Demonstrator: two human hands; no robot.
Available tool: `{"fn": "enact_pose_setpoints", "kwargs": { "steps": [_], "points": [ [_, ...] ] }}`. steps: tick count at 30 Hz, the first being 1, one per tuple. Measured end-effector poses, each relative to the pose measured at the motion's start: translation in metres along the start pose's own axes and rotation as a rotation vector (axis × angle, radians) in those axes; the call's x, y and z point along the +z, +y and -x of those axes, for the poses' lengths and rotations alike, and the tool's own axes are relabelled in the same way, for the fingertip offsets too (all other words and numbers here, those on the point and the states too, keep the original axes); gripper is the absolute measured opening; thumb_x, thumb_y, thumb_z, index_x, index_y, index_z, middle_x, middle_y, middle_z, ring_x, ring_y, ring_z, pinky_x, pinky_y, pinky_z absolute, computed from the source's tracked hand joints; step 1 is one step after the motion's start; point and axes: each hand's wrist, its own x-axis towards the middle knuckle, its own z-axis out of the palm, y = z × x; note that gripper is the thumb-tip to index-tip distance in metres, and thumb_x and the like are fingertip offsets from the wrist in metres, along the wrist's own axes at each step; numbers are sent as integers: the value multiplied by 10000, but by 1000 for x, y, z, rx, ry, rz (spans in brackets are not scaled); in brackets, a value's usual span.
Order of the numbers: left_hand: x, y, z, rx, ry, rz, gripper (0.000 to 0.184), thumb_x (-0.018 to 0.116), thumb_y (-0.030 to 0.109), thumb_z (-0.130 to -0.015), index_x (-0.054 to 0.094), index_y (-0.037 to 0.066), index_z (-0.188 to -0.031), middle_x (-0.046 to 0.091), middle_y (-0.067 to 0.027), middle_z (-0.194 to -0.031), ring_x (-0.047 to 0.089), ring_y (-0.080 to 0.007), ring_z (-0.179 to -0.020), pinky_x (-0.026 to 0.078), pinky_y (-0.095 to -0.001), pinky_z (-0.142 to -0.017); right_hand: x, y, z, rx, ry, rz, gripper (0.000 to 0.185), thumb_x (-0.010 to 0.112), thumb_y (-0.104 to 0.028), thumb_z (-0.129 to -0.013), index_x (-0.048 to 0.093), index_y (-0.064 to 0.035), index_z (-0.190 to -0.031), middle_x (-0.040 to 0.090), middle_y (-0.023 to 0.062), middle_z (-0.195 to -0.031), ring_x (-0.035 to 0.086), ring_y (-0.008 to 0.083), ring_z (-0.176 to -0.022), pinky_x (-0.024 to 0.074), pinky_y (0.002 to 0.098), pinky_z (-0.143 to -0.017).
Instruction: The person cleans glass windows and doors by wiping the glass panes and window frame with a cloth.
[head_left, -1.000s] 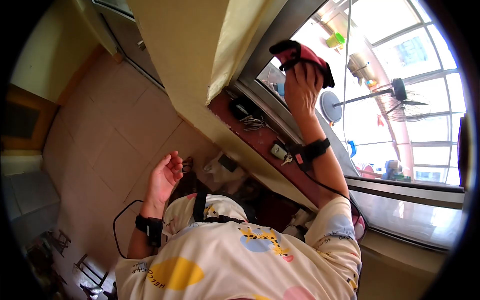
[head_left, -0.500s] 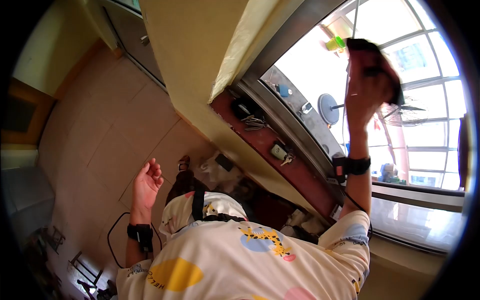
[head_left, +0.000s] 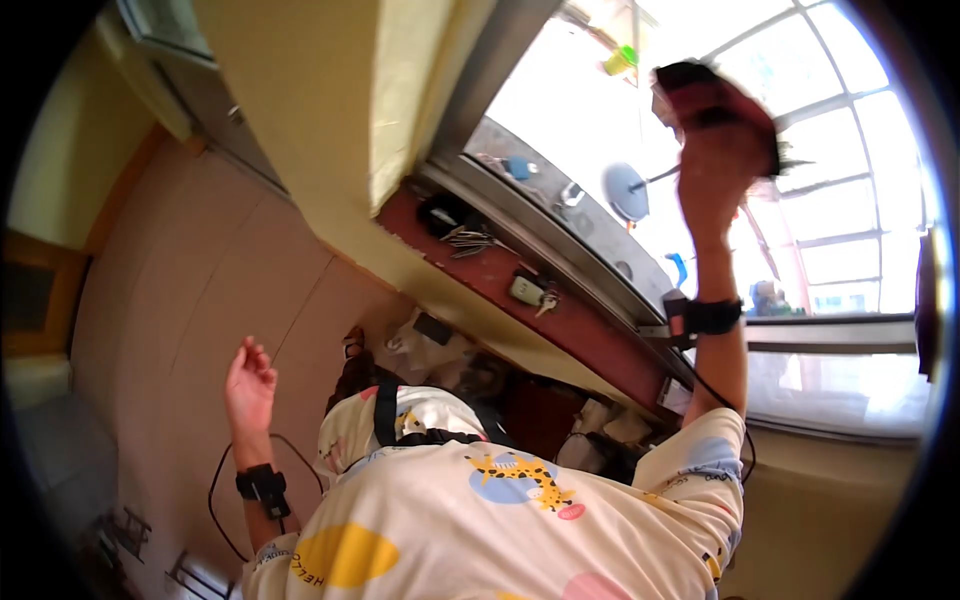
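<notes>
My right hand [head_left: 715, 165] is raised to the bright window pane [head_left: 590, 120], its fingers closed over a dark red and black cloth [head_left: 700, 88]. The cloth appears to lie against the glass, though motion blurs it and the hand partly covers it. Over the tiled floor, my left hand [head_left: 250, 385] hangs in the air with loosely bent fingers and nothing in it.
Below the window runs a red sill [head_left: 405, 220] with a bunch of keys [head_left: 468, 240] and a key with a pale fob [head_left: 528, 290]. Bags [head_left: 430, 350] lie on the floor under it. Through the glass show a fan [head_left: 625, 190] and a green cup [head_left: 620, 60].
My view has shifted, so the window and sill sit farther left. The right hand with the cloth has moved over the pane, and my left hand has swung slightly out to the left.
</notes>
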Motion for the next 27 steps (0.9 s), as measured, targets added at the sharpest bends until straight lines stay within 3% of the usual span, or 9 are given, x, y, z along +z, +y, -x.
{"fn": "enact_pose_setpoints", "kwargs": {
  "steps": [2, 5, 9, 11, 12, 17, 21, 24, 27],
  "points": [
    [-13, 10, -10, 55, -45, 66, 237, 470, 167, -966, 567, 72, -1160, 630, -36, -976, 609, -106, -840, 494, -244, -660, -51, 70, -34, 42, 465, 186, 342, 420, -212, -868, 565, -75, -1145, 542, 146, -1131, 462, 360, -1117, 320, 515, -969],
    [17, 17, -8, 39, -86, 27, 256, 470, 179, -968, 557, 74, -1185, 631, -27, -972, 606, -99, -838, 492, -235, -668, -90, 123, -32, 121, 662, 379, 398, 358, -325, -954, 550, -50, -1167, 524, 185, -1187, 436, 419, -1149, 295, 562, -982],
    [52, 9, -9, 46, -111, -46, 253, 488, 192, -963, 560, 79, -1177, 630, -8, -956, 600, -82, -826, 489, -221, -657, -26, 66, 68, 441, 498, 317, 502, 209, -360, -978, 470, -48, -1272, 313, 266, -1409, 233, 500, -1311, 198, 597, -1044],
    [66, 3, -6, 27, -137, -62, 247, 495, 195, -960, 563, 80, -1168, 628, -6, -955, 597, -76, -824, 486, -216, -650, 16, 20, 143, 431, 357, 212, 414, 320, -255, -971, 434, -51, -1313, 272, 262, -1434, 214, 496, -1324, 173, 628, -1048],
    [72, 1, -5, 5, -153, -83, 242, 501, 197, -958, 565, 81, -1160, 626, -4, -955, 594, -70, -821, 483, -211, -644, 23, -5, 170, 436, 253, 124, 451, 442, -187, -941, 393, -36, -1363, 197, 233, -1488, 134, 495, -1357, 155, 569, -1089],
    [116, -7, -7, -21, -213, -159, 233, 510, 199, -954, 566, 77, -1146, 622, -4, -947, 587, -69, -802, 478, -206, -630, 13, -27, 232, 570, -173, -102, 491, 575, -144, -843, 475, -121, -1323, 271, 224, -1455, 175, 498, -1339, 152, 585, -1068],
    [141, -2, -11, -38, -278, -188, 231, 517, 190, -951, 563, 74, -1145, 617, -3, -935, 580, -74, -784, 476, -205, -629, -60, 101, 138, 439, 361, 118, 550, 615, -247, -833, 452, -108, -1340, 325, 230, -1426, 319, 496, -1260, 252, 606, -994],
    [170, 0, 2, -27, -335, -203, 227, 523, 183, -947, 565, 72, -1140, 615, -5, -935, 576, -76, -787, 474, -206, -627, -131, 173, 86, 446, 496, 210, 483, 518, -311, -892, 455, -7, -1262, 379, 271, -1354, 329, 497, -1245, 346, 571, -940],
    [182, -2, 1, -36, -374, -201, 224, 527, 179, -944, 568, 68, -1135, 613, -7, -933, 573, -79, -792, 474, -209, -628, -112, 171, 102, 508, 505, 298, 498, 442, -305, -934, 399, -10, -1333, 307, 310, -1395, 266, 494, -1294, 281, 551, -1024]
  ]
}}
